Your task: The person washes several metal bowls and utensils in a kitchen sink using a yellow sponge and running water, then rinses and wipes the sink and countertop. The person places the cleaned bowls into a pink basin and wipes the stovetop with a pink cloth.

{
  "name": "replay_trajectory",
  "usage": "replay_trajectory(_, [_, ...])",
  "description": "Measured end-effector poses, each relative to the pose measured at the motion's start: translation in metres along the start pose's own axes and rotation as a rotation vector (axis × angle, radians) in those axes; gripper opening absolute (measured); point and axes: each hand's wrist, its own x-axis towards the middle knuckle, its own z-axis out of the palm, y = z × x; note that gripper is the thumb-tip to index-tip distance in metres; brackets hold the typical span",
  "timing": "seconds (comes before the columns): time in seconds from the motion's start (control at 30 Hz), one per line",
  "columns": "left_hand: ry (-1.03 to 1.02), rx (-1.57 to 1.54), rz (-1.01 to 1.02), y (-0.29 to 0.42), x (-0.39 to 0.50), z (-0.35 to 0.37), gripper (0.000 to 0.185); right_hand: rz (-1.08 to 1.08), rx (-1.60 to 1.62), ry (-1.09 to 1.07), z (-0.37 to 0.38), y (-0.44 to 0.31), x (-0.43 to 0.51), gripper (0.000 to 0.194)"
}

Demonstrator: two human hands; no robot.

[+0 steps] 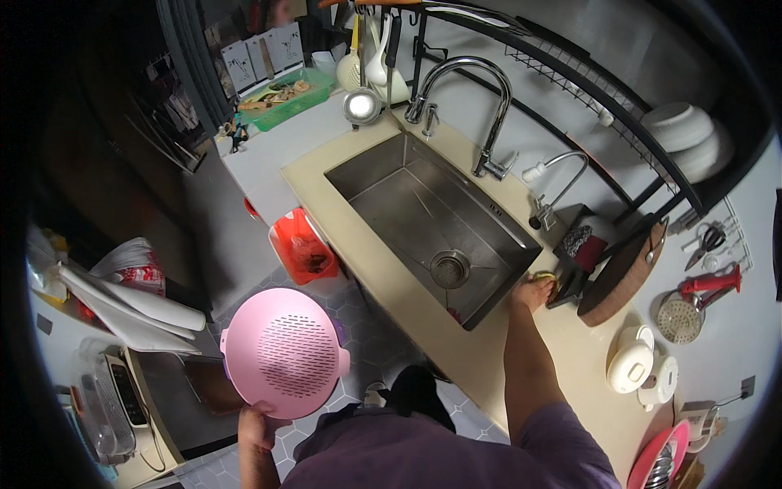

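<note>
My left hand (259,423) grips the near rim of a pink plastic colander (244,324), held up over the floor left of the counter. Something purple shows behind its edge. Across the counter my right hand (533,293) is on a small yellow-green item (545,277), perhaps a sponge, by the sink's right corner; the fingers hide part of it. Just beyond that hand stands a dark caddy (571,281) with scrubbing things in it. Between my hands lies the stainless steel sink (391,211), with a round drain strainer (449,269) in its bottom.
A chrome faucet (510,98) and a small tap (583,165) rise behind the sink. A round wooden board (623,275) leans beside the caddy. Below the counter edge hangs a red-lined bin (299,244). White lidded jars (629,370) stand at right, a green basket (287,101) at far left.
</note>
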Motion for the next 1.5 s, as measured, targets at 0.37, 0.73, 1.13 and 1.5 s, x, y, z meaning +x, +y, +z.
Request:
replay_trajectory(0.37, [-0.005, 0.163, -0.074, 0.031, 0.055, 0.092, 0.054, -0.062, -0.336, 0.032, 0.072, 0.035, 0.17, 0.046])
replay_trajectory(0.73, [0.017, 0.189, -0.104, 0.043, 0.078, 0.147, 0.067, -0.539, 0.333, -0.08, 0.09, 0.026, 0.221, 0.035])
replay_trajectory(1.13, [-0.215, 0.172, -0.15, 0.091, 0.122, 0.151, 0.05, -0.474, 0.785, -0.382, 0.03, -0.007, 0.071, 0.027])
replay_trajectory(1.5, [-0.02, 0.101, -0.032, 0.118, 0.141, 0.102, 0.058, -0.056, 0.917, -0.013, 0.049, -0.163, 0.091, 0.053])
